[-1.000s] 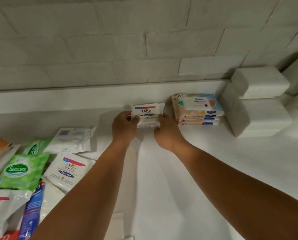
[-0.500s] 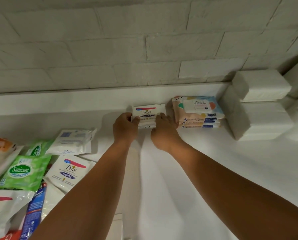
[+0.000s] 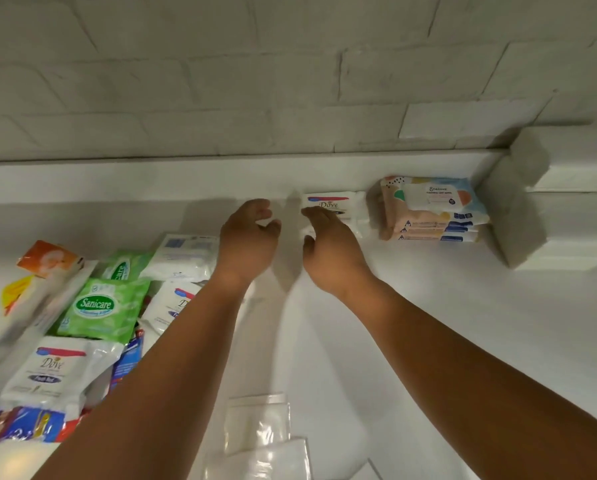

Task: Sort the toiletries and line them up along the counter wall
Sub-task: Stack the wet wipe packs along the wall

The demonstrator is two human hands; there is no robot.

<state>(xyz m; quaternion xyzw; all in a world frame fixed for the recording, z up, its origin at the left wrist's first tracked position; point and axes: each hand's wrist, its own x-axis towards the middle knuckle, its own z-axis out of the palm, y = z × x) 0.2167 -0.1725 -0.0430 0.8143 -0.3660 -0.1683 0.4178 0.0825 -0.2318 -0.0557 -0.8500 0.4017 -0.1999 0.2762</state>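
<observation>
A white Dove wipes pack (image 3: 338,206) lies against the counter wall, left of a stack of pastel wipes packs (image 3: 432,209). White tissue packs (image 3: 563,202) are stacked at the far right. My left hand (image 3: 246,242) hovers left of the Dove pack with loosely curled fingers, holding nothing. In front of that pack my right hand (image 3: 331,247) is relaxed, covering its near edge and gripping nothing. An unsorted pile lies at the left: green Sanicare packs (image 3: 99,306), more Dove packs (image 3: 46,372), a white pack (image 3: 182,258).
The white counter (image 3: 428,341) runs along a raised ledge (image 3: 151,178) under a white brick wall. Clear plastic bags (image 3: 259,431) lie near the front edge. An orange packet (image 3: 44,258) and blue wrappers (image 3: 20,424) sit at the far left.
Both hands have let go of the Dove pack and drawn back from it. The pack now rests by the wall beside the pastel stack. The view has shifted left.
</observation>
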